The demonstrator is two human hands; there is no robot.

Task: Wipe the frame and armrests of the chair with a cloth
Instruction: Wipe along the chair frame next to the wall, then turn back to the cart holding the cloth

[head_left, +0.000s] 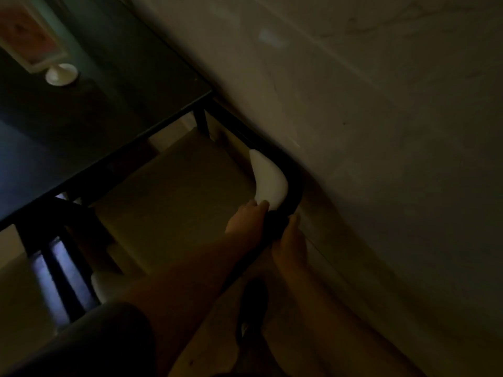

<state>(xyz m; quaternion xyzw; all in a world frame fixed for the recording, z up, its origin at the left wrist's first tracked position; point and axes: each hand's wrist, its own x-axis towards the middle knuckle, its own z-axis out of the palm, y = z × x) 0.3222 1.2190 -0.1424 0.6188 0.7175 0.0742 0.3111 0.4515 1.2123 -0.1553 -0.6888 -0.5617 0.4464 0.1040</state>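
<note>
The view is very dim. A chair with a black curved frame (292, 172) and a tan seat (174, 202) is pushed under a dark table. A white pad (268, 180) lines the inside of the frame's bend. My left hand (246, 217) lies against the inner side of the rail, fingertips touching the pad's lower end. My right hand (288, 244) wraps the rail from the outer side, thumb up. A dark mass (275, 224) sits between the two hands; whether it is a cloth or just the rail cannot be told.
The dark table (103, 123) covers the chair's front, with a white-footed picture stand (61, 74) on it. Another black chair frame (58, 257) stands at the left. A pale wall (381, 131) runs close along the right. A dark shoe (253, 306) is on the floor below my hands.
</note>
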